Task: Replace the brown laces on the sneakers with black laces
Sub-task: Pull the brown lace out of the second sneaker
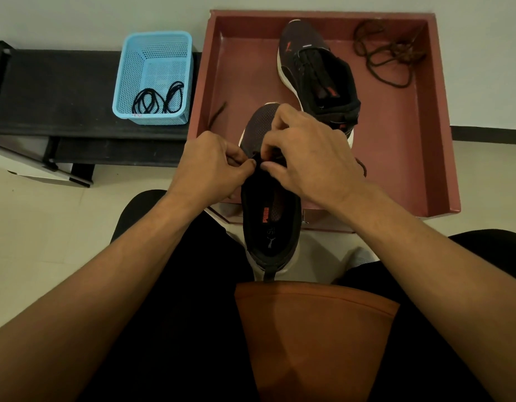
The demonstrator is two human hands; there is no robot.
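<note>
Near sneaker (268, 221) sits between the person's knees, heel toward the body and toe reaching out over the near edge of the red tray (442, 111). Both hands meet at its throat. The left hand (210, 163) comes in from the left with the wrist level and the fingers curled under, thumb and forefinger pinched together at the edge of the opening. The right hand (309, 152) arches over the eyelet rows from the right, knuckles up and fingers bent down onto the upper, its thumb tip almost touching the left thumb. Each hand is closed on the shoe's lacing area.

The right hand covers the eyelets, so how far the shoe is laced cannot be told, nor whether the fingers pinch a lace or the tongue. A brown lace end (217, 111) trails out left of the toe, and another bit (362, 166) shows behind the right wrist. The heel is partly cut off by an orange shirt hem (314, 314).

A second sneaker (317, 76) lies further back in the tray, its laces dark and hard to make out. A loose brown lace (400, 50) is heaped in the far right corner. A black lace (167, 101) lies in a blue basket (152, 47) on a black bench (62, 91).
</note>
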